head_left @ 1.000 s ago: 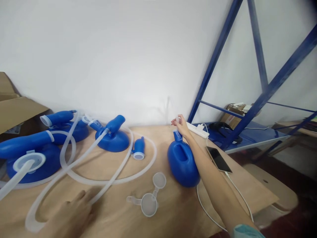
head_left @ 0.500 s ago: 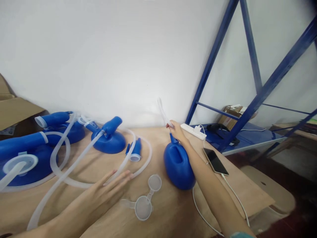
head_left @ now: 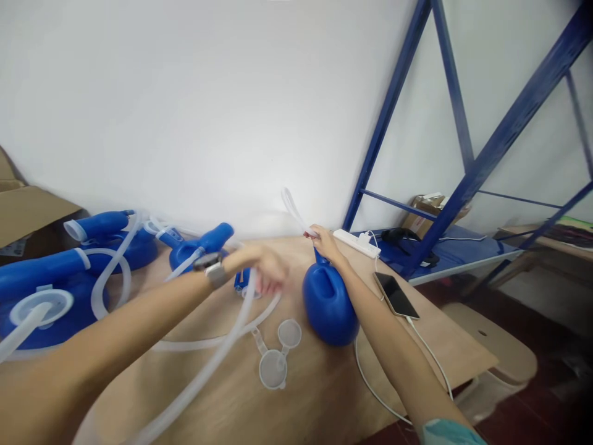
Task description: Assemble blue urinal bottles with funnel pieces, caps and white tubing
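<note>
My right hand is closed around a looped translucent strip at the neck of a blue bottle, which rests on the wooden table. My left hand, blurred by motion, is over the table left of that bottle, beside a small blue piece. A long translucent tube runs from beneath it toward the lower left; whether the fingers grip it is unclear. Between the arms lies a clear two-disc cap piece.
Several blue bottles with tubes fill the left side, with a cardboard box behind. On the right are a white power strip, a phone, cables and a blue metal rack.
My left hand has moved right and away from me, and the tube near it has shifted. My right hand stays at the bottle neck. The view has shifted slightly.
</note>
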Action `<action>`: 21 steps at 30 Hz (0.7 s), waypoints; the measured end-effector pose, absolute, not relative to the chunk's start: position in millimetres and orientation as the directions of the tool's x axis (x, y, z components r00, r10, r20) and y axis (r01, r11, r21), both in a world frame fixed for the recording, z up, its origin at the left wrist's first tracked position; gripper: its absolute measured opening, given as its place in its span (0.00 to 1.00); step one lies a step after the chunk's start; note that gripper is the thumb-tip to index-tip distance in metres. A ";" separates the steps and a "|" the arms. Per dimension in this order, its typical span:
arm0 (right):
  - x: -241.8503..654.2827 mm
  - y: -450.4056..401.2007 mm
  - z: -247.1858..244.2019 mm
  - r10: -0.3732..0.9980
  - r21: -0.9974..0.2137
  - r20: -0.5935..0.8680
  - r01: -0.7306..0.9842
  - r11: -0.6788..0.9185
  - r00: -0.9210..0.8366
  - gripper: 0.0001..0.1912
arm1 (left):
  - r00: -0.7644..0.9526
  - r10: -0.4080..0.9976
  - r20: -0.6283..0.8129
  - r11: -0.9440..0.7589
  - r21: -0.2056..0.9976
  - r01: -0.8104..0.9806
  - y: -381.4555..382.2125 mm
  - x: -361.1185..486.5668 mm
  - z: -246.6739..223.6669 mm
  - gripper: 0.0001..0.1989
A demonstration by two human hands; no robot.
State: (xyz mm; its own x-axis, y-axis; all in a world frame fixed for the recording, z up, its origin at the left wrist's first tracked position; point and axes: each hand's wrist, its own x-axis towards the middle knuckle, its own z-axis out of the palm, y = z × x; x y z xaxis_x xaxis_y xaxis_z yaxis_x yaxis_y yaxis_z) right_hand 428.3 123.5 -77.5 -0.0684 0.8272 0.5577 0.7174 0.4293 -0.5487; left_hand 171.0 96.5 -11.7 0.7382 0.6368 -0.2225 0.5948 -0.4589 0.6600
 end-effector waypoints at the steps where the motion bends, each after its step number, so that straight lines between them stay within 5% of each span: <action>1: 428.3 123.3 -77.8 0.827 -0.542 0.558 0.722 0.430 -0.073 0.14 | 0.716 0.664 -0.215 -0.375 0.732 0.568 114.8 181.0 0.4 0.17; 5: 428.7 123.2 -79.1 0.823 -0.516 0.559 0.735 0.440 -0.100 0.16 | 0.593 0.803 -0.061 -0.086 0.973 0.216 161.3 200.9 30.4 0.30; 10: 429.7 122.9 -79.3 0.830 -0.500 0.538 0.739 0.452 -0.144 0.16 | 0.415 0.900 0.133 -0.010 0.958 -0.287 176.4 213.9 54.7 0.23; 16: 434.8 127.2 -83.2 0.851 -0.537 0.520 0.750 0.386 -0.066 0.15 | 0.326 0.831 0.450 -0.169 0.763 -0.623 148.0 208.9 112.5 0.21; 21: 452.2 137.0 -88.8 0.862 -0.583 0.505 0.758 0.293 0.055 0.12 | 0.156 0.798 0.582 -0.429 0.730 -0.532 93.6 150.4 184.3 0.23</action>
State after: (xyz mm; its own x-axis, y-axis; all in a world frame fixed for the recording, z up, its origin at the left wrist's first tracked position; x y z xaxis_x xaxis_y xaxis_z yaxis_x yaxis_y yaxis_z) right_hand 452.2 137.0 -88.8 0.0547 0.8617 0.5045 0.7577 0.2932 -0.5829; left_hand 150.4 93.6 184.3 0.1557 0.7980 0.5823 -0.5321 -0.4288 0.7300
